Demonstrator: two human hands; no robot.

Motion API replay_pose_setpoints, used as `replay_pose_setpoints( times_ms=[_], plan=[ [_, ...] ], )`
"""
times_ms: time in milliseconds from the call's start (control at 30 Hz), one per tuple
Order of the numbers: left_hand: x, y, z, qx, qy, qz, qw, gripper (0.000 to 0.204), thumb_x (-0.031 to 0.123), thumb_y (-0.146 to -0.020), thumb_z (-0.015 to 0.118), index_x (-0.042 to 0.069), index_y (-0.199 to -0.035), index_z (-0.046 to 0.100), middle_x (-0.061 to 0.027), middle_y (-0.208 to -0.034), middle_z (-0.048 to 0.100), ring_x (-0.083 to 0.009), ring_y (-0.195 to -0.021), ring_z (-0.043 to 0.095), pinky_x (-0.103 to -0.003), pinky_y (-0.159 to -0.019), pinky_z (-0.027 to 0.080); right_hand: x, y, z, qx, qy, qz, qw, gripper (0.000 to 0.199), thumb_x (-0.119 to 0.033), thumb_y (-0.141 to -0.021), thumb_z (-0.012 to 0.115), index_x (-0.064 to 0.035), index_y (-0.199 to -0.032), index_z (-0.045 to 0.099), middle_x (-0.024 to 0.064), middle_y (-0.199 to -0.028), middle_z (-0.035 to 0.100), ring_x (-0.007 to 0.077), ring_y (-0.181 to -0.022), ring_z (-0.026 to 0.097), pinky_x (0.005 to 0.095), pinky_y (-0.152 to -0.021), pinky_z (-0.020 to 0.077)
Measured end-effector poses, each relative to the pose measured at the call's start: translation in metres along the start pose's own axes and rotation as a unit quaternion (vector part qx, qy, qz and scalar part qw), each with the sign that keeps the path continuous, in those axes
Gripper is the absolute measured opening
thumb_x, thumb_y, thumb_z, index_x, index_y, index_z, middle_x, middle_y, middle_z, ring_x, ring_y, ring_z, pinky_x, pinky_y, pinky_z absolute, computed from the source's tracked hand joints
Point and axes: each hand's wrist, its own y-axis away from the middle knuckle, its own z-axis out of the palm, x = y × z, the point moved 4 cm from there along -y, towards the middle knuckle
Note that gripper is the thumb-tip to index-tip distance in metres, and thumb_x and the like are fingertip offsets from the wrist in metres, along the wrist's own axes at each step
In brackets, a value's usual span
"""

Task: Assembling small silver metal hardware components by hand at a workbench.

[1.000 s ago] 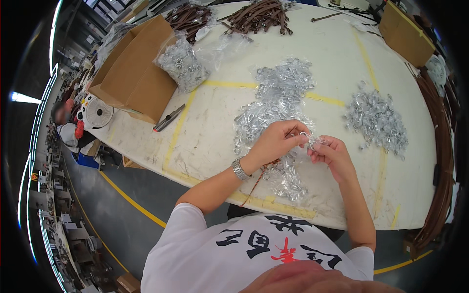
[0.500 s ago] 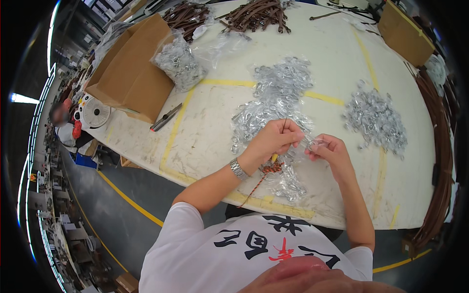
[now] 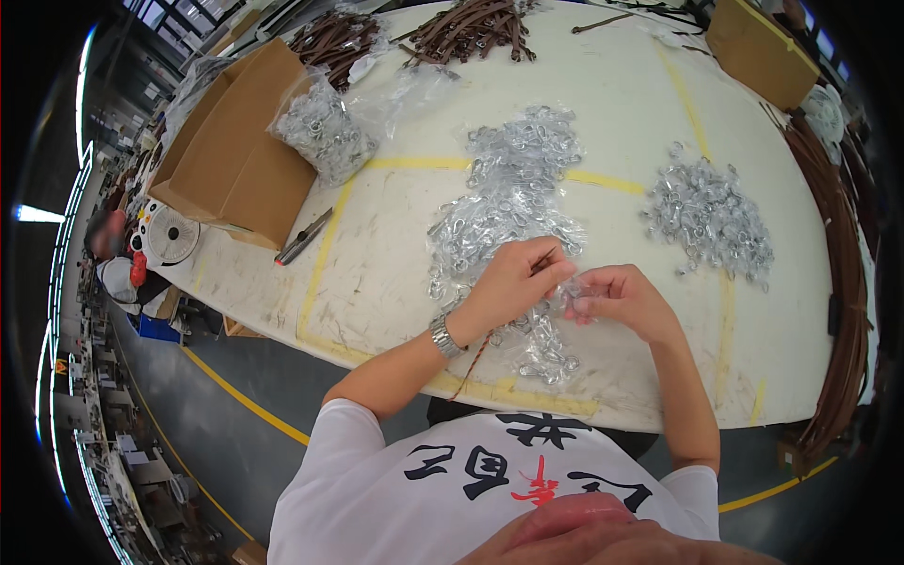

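Both hands met over the pale tabletop [image 3: 395, 273]. The left hand [image 3: 508, 282] had its fingers pinched on a thin brown strap [image 3: 544, 260], the right hand [image 3: 617, 297] nipped a small clear-wrapped metal clip [image 3: 576, 299] just beside it. Under them lay the pile of bagged clips [image 3: 508, 202]; a cardboard box [image 3: 235, 160] sat well apart, far left.

A big white table [image 3: 603, 122] has yellow tape lines [image 3: 325, 250] on it. In the middle lies a pile of small shiny metal clips in clear bags [image 3: 513, 202]. Another pile of clips [image 3: 706, 212] lies to the right, well apart. A clear bag of clips [image 3: 325, 132] leans against a brown cardboard box [image 3: 235, 160] on the left. A small knife [image 3: 303, 235] lies just beside that box. Brown straps [image 3: 471, 28] lie at the far edge. Another cardboard box [image 3: 758, 52] sits at the far right corner.
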Motion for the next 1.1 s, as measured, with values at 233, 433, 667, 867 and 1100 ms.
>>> replay_pose_setpoints(
  times_ms=[233, 433, 667, 867, 1100],
  plan=[
    [0.005, 0.006, 0.012, 0.061, -0.185, 0.177, 0.965, 0.023, 0.017, -0.101, 0.069, 0.002, -0.085, 0.061, -0.0034, -0.066, 0.059, -0.0106, -0.057, 0.053, -0.028, -0.055, 0.043, 0.008, -0.002, 0.004, 0.017, -0.014, 0.032, 0.999, 0.02, -0.014, -0.102, 0.069, 0.0025, -0.113, 0.071, 0.0069, -0.088, 0.076, 0.0096, -0.073, 0.068, 0.0254, -0.069, 0.0546],
    [-0.013, -0.008, -0.001, 0.027, 0.041, -0.028, 0.998, 0.017, 0.015, -0.101, 0.068, 0.002, -0.092, 0.064, -0.0028, -0.071, 0.064, -0.0086, -0.065, 0.06, -0.027, -0.06, 0.048, 0.006, -0.002, 0.006, 0.02, -0.013, 0.038, 0.999, 0.02, -0.019, -0.105, 0.064, -0.0002, -0.107, 0.07, 0.0082, -0.084, 0.074, 0.0108, -0.068, 0.067, 0.0251, -0.066, 0.0537],
    [-0.007, -0.003, 0.007, -0.009, -0.056, 0.067, 0.996, 0.013, 0.013, -0.1, 0.069, 0.001, -0.095, 0.066, -0.0036, -0.074, 0.066, -0.0099, -0.067, 0.062, -0.028, -0.062, 0.05, 0.003, -0.002, 0.009, 0.013, -0.028, 0.046, 0.998, 0.023, -0.018, -0.106, 0.064, 0.0001, -0.117, 0.07, 0.0099, -0.086, 0.075, 0.0132, -0.071, 0.069, 0.0272, -0.069, 0.0543],
    [0.0, 0.001, 0.012, 0.026, -0.145, 0.086, 0.985, 0.014, 0.013, -0.099, 0.07, 0.001, -0.094, 0.066, -0.008, -0.073, 0.065, -0.0141, -0.066, 0.062, -0.03, -0.063, 0.05, 0.008, -0.004, 0.014, 0.006, -0.026, 0.06, 0.998, 0.023, -0.022, -0.107, 0.062, -0.0018, -0.114, 0.07, 0.0084, -0.088, 0.076, 0.0118, -0.072, 0.07, 0.0258, -0.068, 0.0552],
    [-0.007, -0.004, 0.007, 0.039, -0.01, 0.038, 0.999, 0.014, 0.014, -0.101, 0.069, 0.002, -0.094, 0.065, 0.0012, -0.074, 0.066, -0.0063, -0.064, 0.054, -0.027, -0.058, 0.044, 0.016, -0.007, 0.013, -0.02, -0.03, 0.043, 0.998, 0.027, -0.027, -0.109, 0.058, -0.0031, -0.106, 0.07, 0.0085, -0.09, 0.077, 0.014, -0.078, 0.073, 0.027, -0.071, 0.0565]
  ],
)
